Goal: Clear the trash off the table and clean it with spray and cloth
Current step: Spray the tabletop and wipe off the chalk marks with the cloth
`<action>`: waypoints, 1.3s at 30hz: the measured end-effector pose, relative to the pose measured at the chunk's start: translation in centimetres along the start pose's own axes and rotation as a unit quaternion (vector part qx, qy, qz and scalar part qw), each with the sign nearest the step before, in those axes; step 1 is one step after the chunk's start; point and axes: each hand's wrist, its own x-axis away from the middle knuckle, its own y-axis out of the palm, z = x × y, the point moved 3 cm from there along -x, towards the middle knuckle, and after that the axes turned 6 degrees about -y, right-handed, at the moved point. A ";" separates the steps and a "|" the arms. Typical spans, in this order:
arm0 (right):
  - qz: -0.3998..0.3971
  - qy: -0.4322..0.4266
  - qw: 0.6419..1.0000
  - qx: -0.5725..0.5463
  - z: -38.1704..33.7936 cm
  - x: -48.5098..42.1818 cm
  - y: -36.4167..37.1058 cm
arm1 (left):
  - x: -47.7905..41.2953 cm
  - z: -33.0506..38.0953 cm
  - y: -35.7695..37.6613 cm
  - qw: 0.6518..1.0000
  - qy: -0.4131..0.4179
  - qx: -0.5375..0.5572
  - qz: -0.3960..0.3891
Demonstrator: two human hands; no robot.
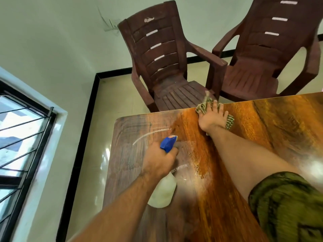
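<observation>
Your right grip lies flat with fingers spread, pressing the striped cloth onto the far edge of the wooden surface. Your left grip is curled round the spray bottle, over the near-left part. Sweep the cloth in long overlapping strokes toward the whitish streaks, probably wet spray though blur leaves that unsure, pressing evenly.

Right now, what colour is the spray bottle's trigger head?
Blue, on the spray bottle in the left hand; head view.
</observation>
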 end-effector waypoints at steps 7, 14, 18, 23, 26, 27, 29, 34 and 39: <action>-0.080 -0.388 0.913 0.100 -9.7 7.4 4.5 | 2.2 -1.5 -1.3 0.998 0.039 -0.041 0.023; 0.037 -0.066 0.997 0.020 1.3 17.0 5.0 | 8.0 -4.4 -1.1 0.997 0.031 -0.059 -0.043; 0.032 -0.042 0.999 0.003 -0.3 26.2 8.3 | 13.1 -6.4 -1.4 0.994 0.051 -0.053 -0.080; -0.042 -0.260 0.965 -0.004 -0.9 38.8 12.6 | 19.4 -9.5 -1.8 0.985 0.092 -0.056 -0.136; 0.016 -0.053 0.998 -0.039 2.8 44.5 13.1 | 23.0 -12.5 -2.4 0.979 0.078 -0.087 -0.169; 0.028 0.032 0.998 -0.048 3.6 46.3 13.5 | 24.1 -13.6 -2.5 0.976 0.080 -0.095 -0.178; 0.037 0.129 0.990 -0.043 2.3 49.4 14.4 | 26.4 -15.3 -3.1 0.970 0.091 -0.111 -0.196; -0.017 -0.026 0.998 -0.053 -6.1 55.9 18.3 | 30.6 -18.8 -4.8 0.954 0.129 -0.156 -0.221; -0.050 -0.083 0.993 -0.070 -6.0 59.2 18.3 | 33.0 -21.4 -6.7 0.948 0.139 -0.187 -0.217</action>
